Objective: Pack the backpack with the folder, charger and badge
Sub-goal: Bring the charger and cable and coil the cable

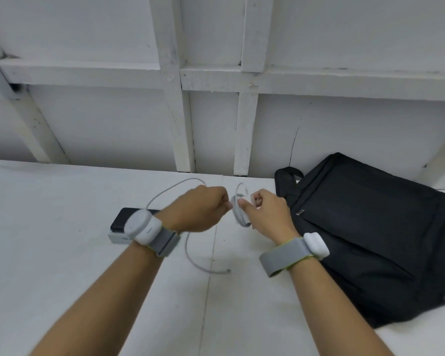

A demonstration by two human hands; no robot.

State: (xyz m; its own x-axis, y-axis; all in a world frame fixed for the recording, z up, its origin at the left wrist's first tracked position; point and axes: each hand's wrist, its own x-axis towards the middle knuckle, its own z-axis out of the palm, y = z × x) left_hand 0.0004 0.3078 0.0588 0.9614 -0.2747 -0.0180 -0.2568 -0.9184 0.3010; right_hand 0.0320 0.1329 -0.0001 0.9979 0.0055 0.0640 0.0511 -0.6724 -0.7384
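Observation:
A black backpack [370, 235] lies flat on the white table [62, 253] at the right, its handle toward the wall. My right hand [266, 214] grips a white charger [244, 201] with cable loops wound round it. My left hand [201, 209] pinches the white charger cable [190, 255] just left of the charger. The loose cable runs in a loop over my left wrist and trails down to its plug on the table between my forearms. A dark flat object on a white base [118, 224], perhaps the badge, lies partly hidden behind my left wrist. No folder is visible.
A white panelled wall with beams [180, 111] stands right behind the table's far edge. Both wrists carry grey bands with white sensor units. A seam runs down the table between my arms.

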